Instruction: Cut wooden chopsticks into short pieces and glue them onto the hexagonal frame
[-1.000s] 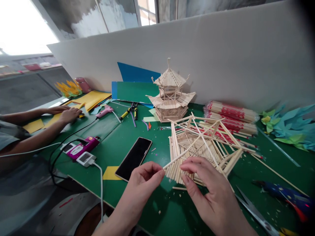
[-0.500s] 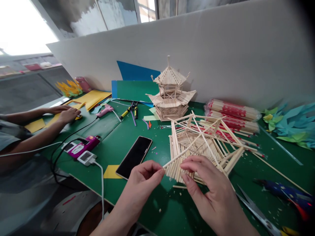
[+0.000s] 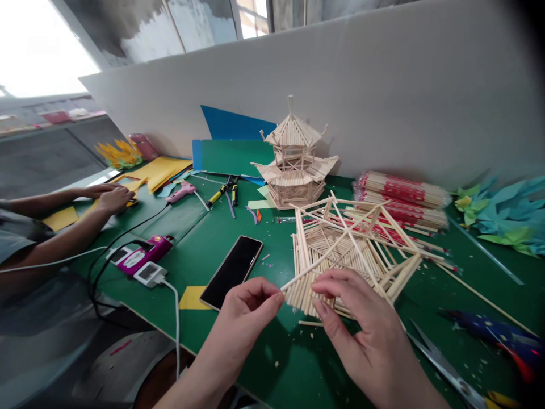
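Observation:
On the green table in front of me lies a roof-like frame of thin wooden sticks [image 3: 301, 289], with rows of sticks filling its sides. My left hand [image 3: 251, 311] pinches the near left end of a wooden stick [image 3: 313, 266] that slants across this frame. Beside it, my right hand [image 3: 366, 318] hovers at the frame's near edge, thumb and forefinger parted with a small gap between them. Behind the frame stands a tiered pagoda model [image 3: 296, 165] made of similar sticks.
A phone [image 3: 232, 270] lies left of my hands, near a purple power strip [image 3: 145, 255] with cables. To the right are scissors [image 3: 443, 363], a blue glue gun [image 3: 494, 335] and bagged stick bundles [image 3: 400, 190]. Another person's hands [image 3: 113, 199] rest at far left, near a pink glue gun [image 3: 181, 192].
Both my hands hold almost the same place and pose. The view has shifted very slightly; the other person's near hand has moved a little.

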The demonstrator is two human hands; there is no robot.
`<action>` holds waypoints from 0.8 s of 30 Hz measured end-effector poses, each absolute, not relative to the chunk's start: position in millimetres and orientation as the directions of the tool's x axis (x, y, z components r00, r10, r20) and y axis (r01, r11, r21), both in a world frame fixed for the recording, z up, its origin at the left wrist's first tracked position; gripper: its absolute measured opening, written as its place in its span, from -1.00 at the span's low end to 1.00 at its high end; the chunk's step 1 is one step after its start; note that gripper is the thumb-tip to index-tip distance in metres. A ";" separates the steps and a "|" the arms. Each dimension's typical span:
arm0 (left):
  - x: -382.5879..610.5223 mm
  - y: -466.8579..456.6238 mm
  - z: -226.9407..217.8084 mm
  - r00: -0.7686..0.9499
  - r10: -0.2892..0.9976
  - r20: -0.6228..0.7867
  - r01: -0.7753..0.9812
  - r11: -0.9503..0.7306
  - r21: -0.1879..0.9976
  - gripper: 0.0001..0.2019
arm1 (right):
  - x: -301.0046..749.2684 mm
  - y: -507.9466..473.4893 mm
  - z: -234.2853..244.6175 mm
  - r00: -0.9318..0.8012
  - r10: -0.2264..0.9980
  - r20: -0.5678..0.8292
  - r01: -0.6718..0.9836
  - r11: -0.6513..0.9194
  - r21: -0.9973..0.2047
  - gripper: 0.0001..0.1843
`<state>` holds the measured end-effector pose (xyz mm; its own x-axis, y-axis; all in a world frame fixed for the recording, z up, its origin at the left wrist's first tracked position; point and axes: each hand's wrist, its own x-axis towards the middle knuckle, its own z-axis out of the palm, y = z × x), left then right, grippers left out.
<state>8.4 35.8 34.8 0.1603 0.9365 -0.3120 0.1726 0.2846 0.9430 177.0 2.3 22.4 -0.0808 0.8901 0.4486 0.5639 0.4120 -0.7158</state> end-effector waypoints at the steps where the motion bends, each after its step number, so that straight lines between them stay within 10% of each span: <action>1: 8.6 35.9 35.0 0.159 0.937 -0.311 0.172 0.284 0.943 -0.82 | 177.1 2.4 22.4 -0.080 0.891 0.447 0.565 0.410 -0.716 -0.81; 24: 2.3 35.5 30.8 0.192 0.917 -0.350 0.138 0.328 0.935 -0.83 | 176.5 3.6 22.7 -0.075 0.892 0.446 0.561 0.407 -0.721 -0.82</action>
<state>2.3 35.5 30.8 0.1918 0.9169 -0.3500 0.1378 0.3279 0.9346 176.5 3.6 22.7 -0.0746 0.8919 0.4460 0.5611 0.4072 -0.7206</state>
